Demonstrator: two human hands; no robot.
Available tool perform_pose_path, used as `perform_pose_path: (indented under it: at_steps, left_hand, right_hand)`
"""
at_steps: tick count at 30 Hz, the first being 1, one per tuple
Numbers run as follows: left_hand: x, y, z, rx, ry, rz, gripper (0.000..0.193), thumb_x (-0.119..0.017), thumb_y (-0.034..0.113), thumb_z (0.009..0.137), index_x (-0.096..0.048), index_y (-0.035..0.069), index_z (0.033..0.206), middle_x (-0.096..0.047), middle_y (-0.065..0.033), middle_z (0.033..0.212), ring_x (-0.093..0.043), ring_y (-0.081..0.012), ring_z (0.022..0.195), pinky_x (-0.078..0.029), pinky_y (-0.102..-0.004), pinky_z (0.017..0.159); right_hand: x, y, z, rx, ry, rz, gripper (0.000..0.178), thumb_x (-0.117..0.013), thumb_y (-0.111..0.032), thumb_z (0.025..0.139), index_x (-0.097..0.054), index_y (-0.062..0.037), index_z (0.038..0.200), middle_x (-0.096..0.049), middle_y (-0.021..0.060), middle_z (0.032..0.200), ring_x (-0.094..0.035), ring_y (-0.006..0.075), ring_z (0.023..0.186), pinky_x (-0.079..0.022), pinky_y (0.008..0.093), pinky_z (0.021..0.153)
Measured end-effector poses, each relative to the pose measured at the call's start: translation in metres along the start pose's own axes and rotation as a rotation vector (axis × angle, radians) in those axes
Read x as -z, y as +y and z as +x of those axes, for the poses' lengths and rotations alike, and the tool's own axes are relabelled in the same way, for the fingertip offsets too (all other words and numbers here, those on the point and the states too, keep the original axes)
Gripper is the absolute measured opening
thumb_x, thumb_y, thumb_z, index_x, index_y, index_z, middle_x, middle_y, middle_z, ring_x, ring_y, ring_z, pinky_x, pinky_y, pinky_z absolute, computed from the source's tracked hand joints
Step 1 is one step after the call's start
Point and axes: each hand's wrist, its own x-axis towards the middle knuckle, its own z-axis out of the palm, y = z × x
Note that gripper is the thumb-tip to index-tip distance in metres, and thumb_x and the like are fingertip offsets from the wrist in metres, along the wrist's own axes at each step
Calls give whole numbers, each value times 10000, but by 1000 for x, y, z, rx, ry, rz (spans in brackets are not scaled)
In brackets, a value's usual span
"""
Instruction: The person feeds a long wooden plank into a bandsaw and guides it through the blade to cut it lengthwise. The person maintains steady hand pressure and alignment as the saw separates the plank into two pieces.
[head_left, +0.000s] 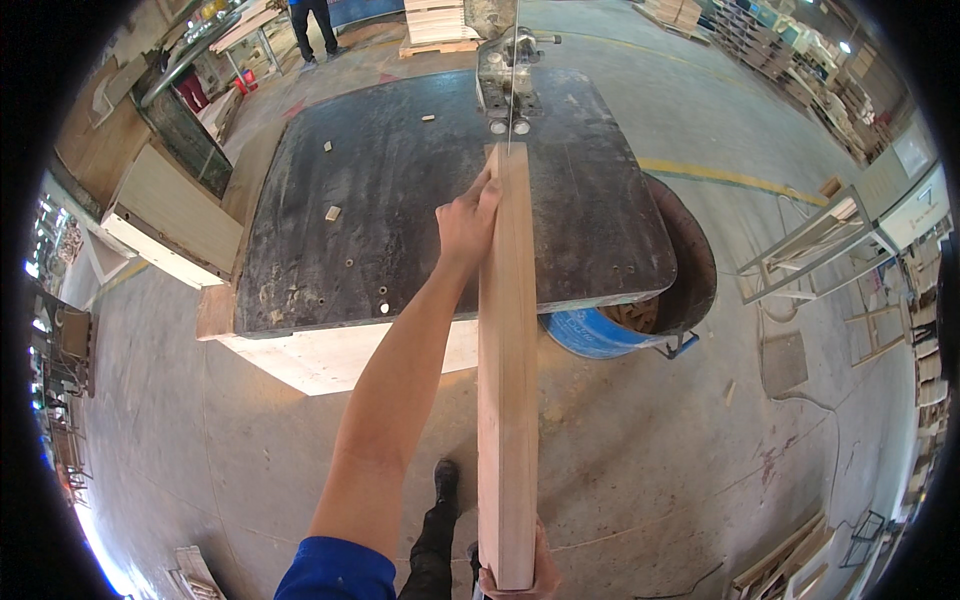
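Observation:
A long, pale wooden beam (508,400) runs straight away from me, its far part lying on the dark saw table (390,190) and its near part jutting past the table edge. The far end meets the thin upright band saw blade (514,80), just below the blade guide (508,90). My left hand (468,222) is closed against the beam's left side, close to the blade, with some fingers hidden by the wood. At the bottom, my right hand (545,568) grips the beam's near end from underneath; most of its fingers are out of sight.
Several small wood offcuts (333,213) lie on the table's left half. A blue drum (600,333) holding wood scraps stands under the right edge. Further right is a metal frame stand (805,250). A person (314,28) stands in the background near stacked boards (437,22).

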Motion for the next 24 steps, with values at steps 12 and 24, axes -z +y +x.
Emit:
perform_pose_path:
  at_steps: [12,24]
  left_hand:
    - [-1,-3,3,-29,12,15,662,-289,585,929,-561,108,1299,-646,-258,756,-651,-396,802,-462,-419,838]
    - [-1,0,4,-20,-4,-10,640,-297,570,929,-561,122,1302,-655,-263,786,-656,-391,846,-454,-412,870]
  right_hand:
    - [1,2,1,5,-41,-16,743,-791,-292,672,-494,4,1285,-600,210,1173,-624,355,1032,-532,399,842]
    - [2,-6,10,-41,-61,43,720,-793,-283,669,-505,-9,1268,-626,179,1084,-643,310,959,-530,376,803]
